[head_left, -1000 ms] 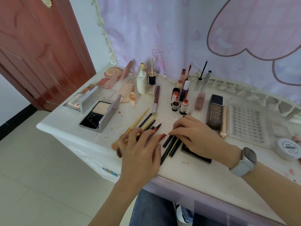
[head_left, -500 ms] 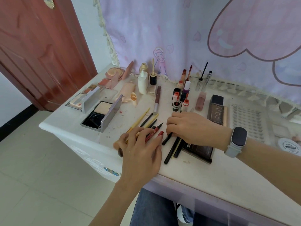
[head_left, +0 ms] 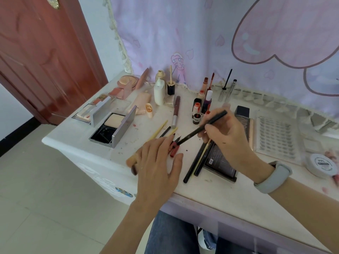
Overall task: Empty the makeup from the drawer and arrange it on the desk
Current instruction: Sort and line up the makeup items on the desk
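Observation:
My right hand (head_left: 226, 139) holds a long black makeup pencil (head_left: 192, 132) lifted off the white desk (head_left: 229, 195), its tip pointing down-left. My left hand (head_left: 156, 162) lies flat over a row of pens and brushes near the front edge, fingers spread; a red pencil (head_left: 173, 150) and yellow-handled brushes (head_left: 158, 129) stick out from under it. Two more black pencils (head_left: 197, 162) lie beside a dark palette (head_left: 219, 162) under my right wrist.
Open compacts (head_left: 113, 125) and blush cases stand at the left. Bottles and lip tubes (head_left: 197, 109) crowd the back middle. A lash tray (head_left: 275, 138) and a round white jar (head_left: 322, 165) sit at the right. A pink cloth hangs behind; a red door is at far left.
My right hand has picked one black pencil out of the group and raised it above the desk. My left hand has stayed pressed on the row of pens.

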{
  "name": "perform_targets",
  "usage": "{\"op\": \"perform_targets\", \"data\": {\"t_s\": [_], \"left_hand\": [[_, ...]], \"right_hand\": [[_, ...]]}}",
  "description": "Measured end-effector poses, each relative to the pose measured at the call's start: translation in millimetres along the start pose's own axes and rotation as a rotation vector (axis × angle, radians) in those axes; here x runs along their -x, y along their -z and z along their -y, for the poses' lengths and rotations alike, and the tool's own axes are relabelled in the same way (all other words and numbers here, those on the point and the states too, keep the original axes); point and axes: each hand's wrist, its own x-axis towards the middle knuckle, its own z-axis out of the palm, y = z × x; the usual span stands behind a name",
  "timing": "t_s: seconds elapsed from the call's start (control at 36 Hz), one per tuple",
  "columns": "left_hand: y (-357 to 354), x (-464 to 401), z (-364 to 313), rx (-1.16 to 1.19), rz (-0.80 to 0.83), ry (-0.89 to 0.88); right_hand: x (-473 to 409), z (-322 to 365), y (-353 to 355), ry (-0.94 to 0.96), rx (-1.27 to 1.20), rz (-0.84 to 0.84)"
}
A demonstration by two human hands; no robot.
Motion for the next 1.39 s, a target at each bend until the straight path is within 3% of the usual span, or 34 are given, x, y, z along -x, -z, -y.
{"op": "perform_targets", "data": {"t_s": [0.14,0.36,0.56,0.86,1.03,1.39], "left_hand": [[4,-5,-13,0.139,0.142,0.038],[5,-4,-19,0.052,0.116,-0.038],[8,-7,-26,-0.010,0.150,-0.039],[6,-6,-29,0.147,0.177,-0.014],[5,-11,-37,0.197,0.173,0.074],[6,-5,-22,0.150,0.175,0.065]], "right_hand": [[12,-7,-4,-0.145,-0.061,0.029],[17,-1,2,-0.168,-0.103,-0.105],[21,3,-1,-0.114,0.092,-0.012],[33,1,-6,-0.024,0.277,0.126],[32,4,-9,0.003,0.275,0.050],[26,0,-1,-0.029,0.204,-0.014]]}}
